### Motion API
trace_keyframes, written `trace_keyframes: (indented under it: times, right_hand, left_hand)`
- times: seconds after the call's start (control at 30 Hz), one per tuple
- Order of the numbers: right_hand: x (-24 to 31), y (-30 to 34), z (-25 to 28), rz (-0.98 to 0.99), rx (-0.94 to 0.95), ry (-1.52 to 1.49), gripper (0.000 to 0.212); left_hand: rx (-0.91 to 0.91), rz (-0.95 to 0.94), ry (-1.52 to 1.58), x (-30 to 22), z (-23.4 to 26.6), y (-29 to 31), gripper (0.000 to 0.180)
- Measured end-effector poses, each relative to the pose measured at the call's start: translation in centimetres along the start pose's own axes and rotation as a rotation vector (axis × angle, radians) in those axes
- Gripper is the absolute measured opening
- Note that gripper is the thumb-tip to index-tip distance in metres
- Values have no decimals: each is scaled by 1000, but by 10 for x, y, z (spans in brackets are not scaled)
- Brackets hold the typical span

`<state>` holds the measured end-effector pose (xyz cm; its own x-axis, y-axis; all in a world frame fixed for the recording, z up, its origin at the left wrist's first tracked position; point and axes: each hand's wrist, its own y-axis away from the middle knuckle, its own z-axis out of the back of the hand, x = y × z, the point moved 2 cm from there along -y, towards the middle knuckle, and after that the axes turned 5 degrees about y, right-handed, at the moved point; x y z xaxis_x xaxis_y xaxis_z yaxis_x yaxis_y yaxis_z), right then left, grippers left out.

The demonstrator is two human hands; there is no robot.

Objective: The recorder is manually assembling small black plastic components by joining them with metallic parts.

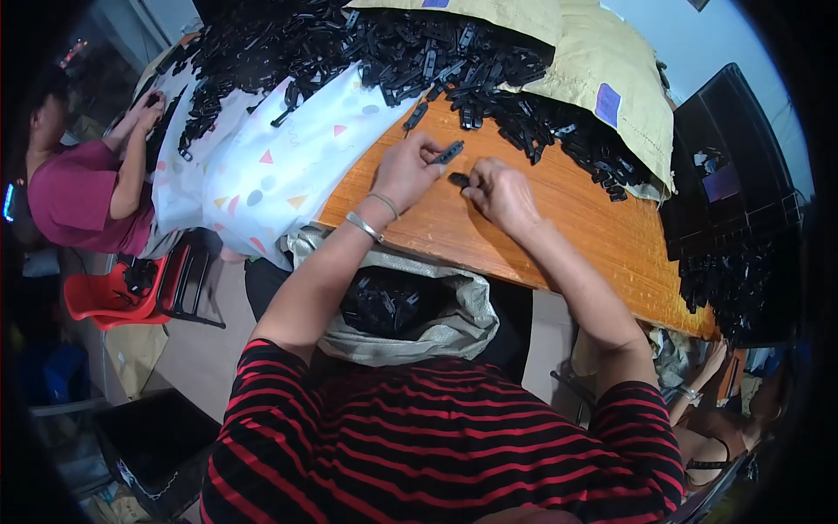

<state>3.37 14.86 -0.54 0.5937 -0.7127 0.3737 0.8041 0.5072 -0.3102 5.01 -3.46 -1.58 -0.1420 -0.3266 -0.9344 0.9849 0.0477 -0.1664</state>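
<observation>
Above the wooden table (419, 234), my left hand (408, 175) pinches a slim, dark grey plastic piece with a row of slots (449, 153) between thumb and fingers. To its right, my right hand (506, 194) is closed on a small black plastic piece (458, 180), whose end sticks out past the fingertips. The two pieces are close together but apart. Just beyond my left hand lies a loose black piece (415, 117) on the wood. The exact kind of these parts is too small to tell.
A big heap of black plastic parts (288, 44) covers the table's far side, beside paper sacks (602, 61) and a patterned white sheet (271, 166). An open woven sack (476, 310) hangs at my lap. Black crates (729, 157) stand right. A person (87, 192) works at left.
</observation>
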Motion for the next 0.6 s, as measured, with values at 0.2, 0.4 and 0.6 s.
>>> trace_keyframes:
  times: [0.2,0.4,0.6]
  right_hand:
    - [5,0,9,-126,-69,-261,29]
    - [0,3,11,-315,121,-772,13]
    - [1,20,-2,-542,171,-875,13]
  left_hand:
    - [171,208,408,-16,12,2,15]
    - [217,153,301,-25,3,4,14]
    - [146,56,53,-10,-5,1,16]
